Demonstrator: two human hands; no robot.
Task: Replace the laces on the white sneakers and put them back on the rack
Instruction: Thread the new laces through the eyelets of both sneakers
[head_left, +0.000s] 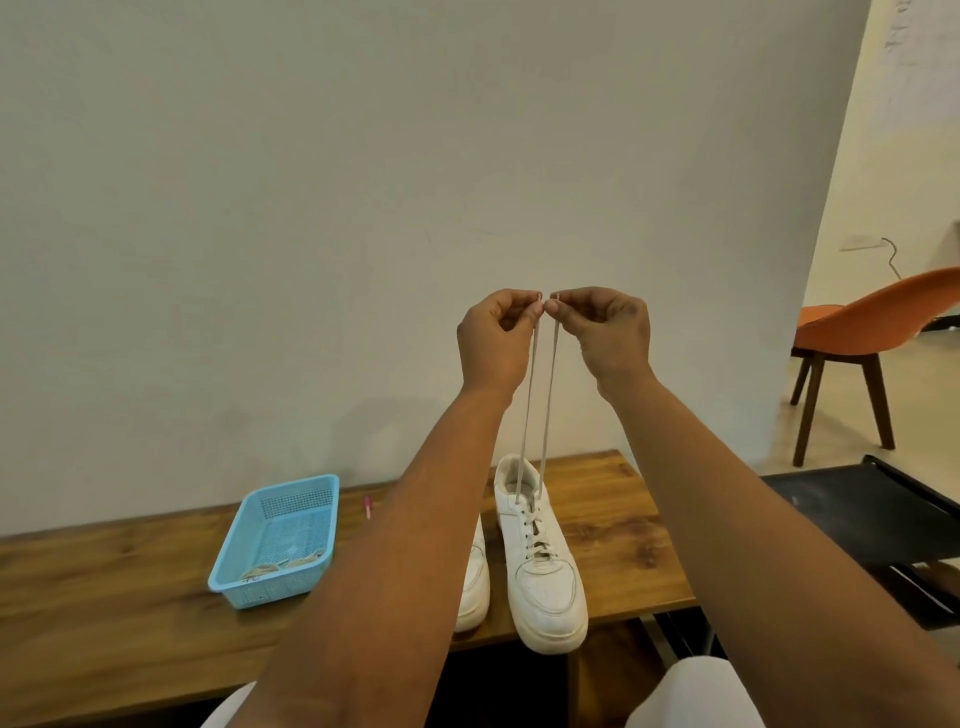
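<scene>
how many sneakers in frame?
2. One sneaker stands on the wooden bench, laces pulled up by both hands; the other sneaker sits beside it, mostly hidden behind the left forearm.

Plain off-white wall (363, 182) fills most of the view, evenly lit. Wooden counter (104, 597) runs along its base. Right side opens to a pale floor (769, 426) with an orange chair (872, 322) on dark wooden legs, black rack (857, 514) nearer.

Both arms outstretched and raised, left hand (493, 338) and right hand (610, 332) close together, fingers (535, 310) pinched
</scene>
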